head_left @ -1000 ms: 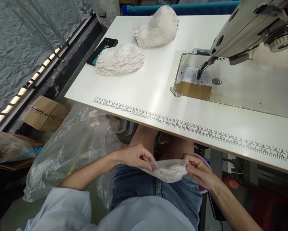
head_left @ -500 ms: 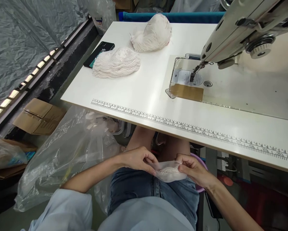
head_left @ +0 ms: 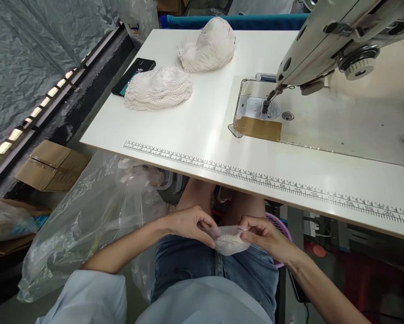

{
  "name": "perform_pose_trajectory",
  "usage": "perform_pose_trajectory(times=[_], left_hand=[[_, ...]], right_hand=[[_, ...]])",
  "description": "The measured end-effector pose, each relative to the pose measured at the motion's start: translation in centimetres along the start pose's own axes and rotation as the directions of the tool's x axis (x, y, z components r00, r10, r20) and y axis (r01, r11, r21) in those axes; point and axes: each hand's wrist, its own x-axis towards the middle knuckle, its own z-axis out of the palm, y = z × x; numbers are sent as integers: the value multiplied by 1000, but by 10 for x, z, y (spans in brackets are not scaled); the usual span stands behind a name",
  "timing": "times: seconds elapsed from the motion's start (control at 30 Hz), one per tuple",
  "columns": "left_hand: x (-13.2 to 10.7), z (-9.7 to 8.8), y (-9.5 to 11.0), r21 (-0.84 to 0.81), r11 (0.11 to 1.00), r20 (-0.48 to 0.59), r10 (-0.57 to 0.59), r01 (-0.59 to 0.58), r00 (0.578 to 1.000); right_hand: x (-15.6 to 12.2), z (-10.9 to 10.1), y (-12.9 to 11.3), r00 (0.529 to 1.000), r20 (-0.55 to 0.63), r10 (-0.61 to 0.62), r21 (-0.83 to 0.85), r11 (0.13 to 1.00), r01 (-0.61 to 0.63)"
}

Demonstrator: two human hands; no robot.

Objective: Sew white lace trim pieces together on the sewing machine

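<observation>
Over my lap, a small white sheer fabric piece with a lace edge is stretched between both hands. My left hand pinches its left end between thumb and fingers. At the right end, the thumb and forefinger of my right hand are closed on the same piece. On the white table beyond lies a layered stack of white lace pieces. Behind that stack sits a rounded heap of similar white fabric.
A sewing machine stands at the right of the table, its needle over the metal plate. A black phone lies partly under the lace stack. A clear plastic bag and a cardboard box are at the left. A purple basket is beside my right leg.
My right hand has moved slightly left, closer to my left hand, with the fabric piece still held between them. The view has shifted a little, so the table appears slightly further left.
</observation>
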Motion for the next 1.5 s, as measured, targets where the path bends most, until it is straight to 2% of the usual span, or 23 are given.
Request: perform_pose_trajectory(times=[0.2,0.47,0.67,0.8,0.97,1.2,1.3,1.5], left_hand=[[5,3,4,14,998,-111,-52,54,992],[2,2,8,-55,995,-48,-91,88,995],[6,8,6,-27,996,-126,-91,88,988],[2,6,2,-17,996,-120,-93,92,988],[-2,8,-1,25,998,-142,-48,52,989],[-4,12,-3,19,997,-189,-71,76,979],[-3,13,-2,-9,997,-185,-80,79,980],[-2,17,3,-24,995,-207,-103,100,973]], right_hand=[[0,2,-5,999,-29,-15,-49,999,13],[3,17,-19,999,-32,-6,-98,995,3],[0,22,-22,1000,-4,-26,-167,986,25],[-1,25,-20,999,35,-23,-196,980,30],[0,33,-18,997,-47,-65,-254,966,50],[-5,31,-21,994,-20,-110,-321,942,97],[-4,33,-23,996,-13,-91,-360,930,80],[2,41,-23,992,-106,-67,-329,944,29]])
